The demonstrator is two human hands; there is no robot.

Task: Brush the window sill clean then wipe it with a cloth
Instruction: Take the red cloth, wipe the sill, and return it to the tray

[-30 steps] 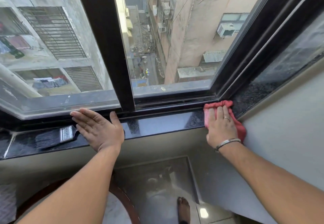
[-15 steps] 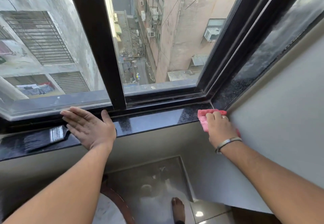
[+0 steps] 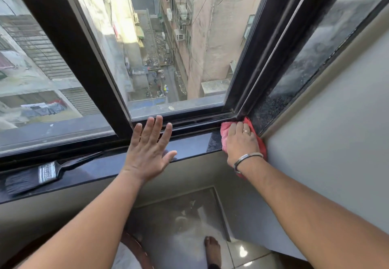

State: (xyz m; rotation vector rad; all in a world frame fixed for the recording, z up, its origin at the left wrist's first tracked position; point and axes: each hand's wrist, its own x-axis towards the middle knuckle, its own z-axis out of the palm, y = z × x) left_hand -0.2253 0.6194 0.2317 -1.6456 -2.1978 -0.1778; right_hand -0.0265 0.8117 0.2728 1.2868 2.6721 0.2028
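A dark polished stone window sill [image 3: 193, 144] runs below the black window frame. My right hand [image 3: 242, 142] presses a red cloth [image 3: 224, 131] flat onto the sill's right end, in the corner by the wall; most of the cloth is hidden under the hand. My left hand [image 3: 150, 150] rests with fingers spread over the middle of the sill, holding nothing. A black paint brush [image 3: 35, 176] with a metal ferrule lies on the sill at the left, apart from both hands.
The black window frame [image 3: 80, 62] and sliding track [image 3: 200, 121] stand just behind the sill. A grey wall [image 3: 328, 134] bounds the right side. Below are a tiled floor, my bare foot [image 3: 212, 249] and a round wooden edge [image 3: 136, 249].
My left hand lifted off beside the brush and moved right along the sill, fingers now spread. My right hand pushed the cloth back into the corner. The view shifted.
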